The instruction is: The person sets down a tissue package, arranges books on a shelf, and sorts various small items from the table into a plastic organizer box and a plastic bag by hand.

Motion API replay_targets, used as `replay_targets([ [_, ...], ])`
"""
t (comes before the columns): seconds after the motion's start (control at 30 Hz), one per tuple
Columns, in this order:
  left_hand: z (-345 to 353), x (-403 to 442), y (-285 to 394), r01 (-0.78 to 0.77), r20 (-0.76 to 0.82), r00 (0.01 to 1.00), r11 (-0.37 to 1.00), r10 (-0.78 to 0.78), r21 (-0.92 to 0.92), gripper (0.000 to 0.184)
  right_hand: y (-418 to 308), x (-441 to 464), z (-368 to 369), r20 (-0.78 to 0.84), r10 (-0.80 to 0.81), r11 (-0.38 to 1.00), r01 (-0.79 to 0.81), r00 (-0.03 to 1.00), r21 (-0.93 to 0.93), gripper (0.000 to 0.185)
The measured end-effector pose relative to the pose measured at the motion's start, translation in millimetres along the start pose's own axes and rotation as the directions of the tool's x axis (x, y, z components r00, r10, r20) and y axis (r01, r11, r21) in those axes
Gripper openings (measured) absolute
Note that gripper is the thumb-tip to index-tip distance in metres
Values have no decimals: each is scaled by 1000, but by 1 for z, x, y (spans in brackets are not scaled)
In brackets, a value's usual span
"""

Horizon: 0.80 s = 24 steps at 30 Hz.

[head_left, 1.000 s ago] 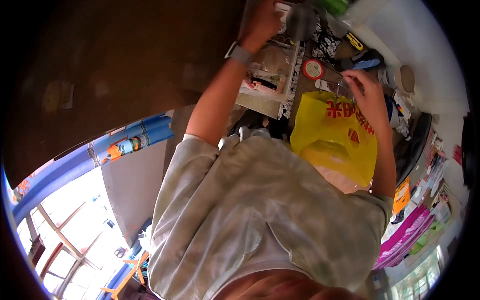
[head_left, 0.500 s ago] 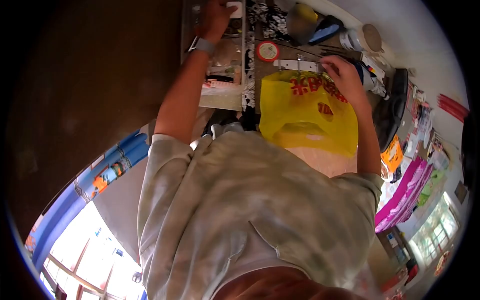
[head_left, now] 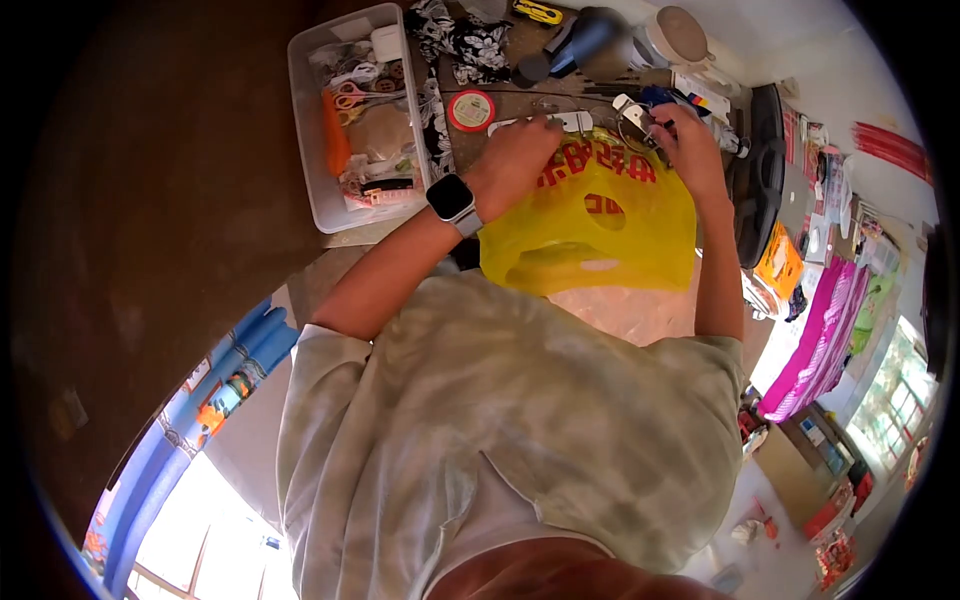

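My left hand (head_left: pixel 515 158), with a watch on its wrist, reaches over the upper left edge of a yellow plastic bag (head_left: pixel 590 240) with red lettering. Its curled fingers are at a white strip (head_left: pixel 574 121) along the bag's top; the fingertips are partly hidden. On the bag's upper right, my right hand (head_left: pixel 690 145) is closed in a pinch at a small white and metal piece (head_left: pixel 632 112) with a thin loop. A red-rimmed round disc (head_left: pixel 471 110) lies left of the strip.
A clear plastic box (head_left: pixel 312 170) at the left holds scissors (head_left: pixel 350 97), an orange item and other small things. Black-and-white floral cloth (head_left: pixel 470 45), a yellow cutter (head_left: pixel 537 12), a dark blue object (head_left: pixel 585 42) and a lidded container (head_left: pixel 675 38) stand or lie behind.
My left hand has left the box and moved right to the white strip. The small white and metal piece now shows beside my right hand. The view has shifted, showing more of the box.
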State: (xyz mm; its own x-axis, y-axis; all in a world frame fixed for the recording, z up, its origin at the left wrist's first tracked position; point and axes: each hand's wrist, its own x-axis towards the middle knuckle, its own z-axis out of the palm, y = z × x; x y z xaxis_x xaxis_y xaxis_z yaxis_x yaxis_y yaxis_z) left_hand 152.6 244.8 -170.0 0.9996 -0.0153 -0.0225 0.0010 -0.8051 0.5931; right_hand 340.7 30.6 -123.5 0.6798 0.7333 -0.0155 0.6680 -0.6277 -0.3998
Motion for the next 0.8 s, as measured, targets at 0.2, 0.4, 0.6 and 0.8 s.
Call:
replay_targets([
  [0.2, -3, 0, -9, 57, -5, 998, 998, -57, -2, 19, 27, -16, 4, -127, 169, 983, -157, 977, 97, 20],
  [0.4, -24, 1, 1, 86, -116, 987, 973, -113, -212, 16, 29, -19, 11, -97, 256, 966, -250, 962, 70, 28],
  [0.6, -40, -3, -2, -27, -213, 969, 812, -121, -583, 14, 38, -19, 19, 4, 386, 917, -384, 923, 113, 37],
  [0.8, -59, -9, 10, 132, 110, 951, 57, -290, -990, 13, 50, -18, 25, 52, 339, 930, -343, 939, 130, 36],
])
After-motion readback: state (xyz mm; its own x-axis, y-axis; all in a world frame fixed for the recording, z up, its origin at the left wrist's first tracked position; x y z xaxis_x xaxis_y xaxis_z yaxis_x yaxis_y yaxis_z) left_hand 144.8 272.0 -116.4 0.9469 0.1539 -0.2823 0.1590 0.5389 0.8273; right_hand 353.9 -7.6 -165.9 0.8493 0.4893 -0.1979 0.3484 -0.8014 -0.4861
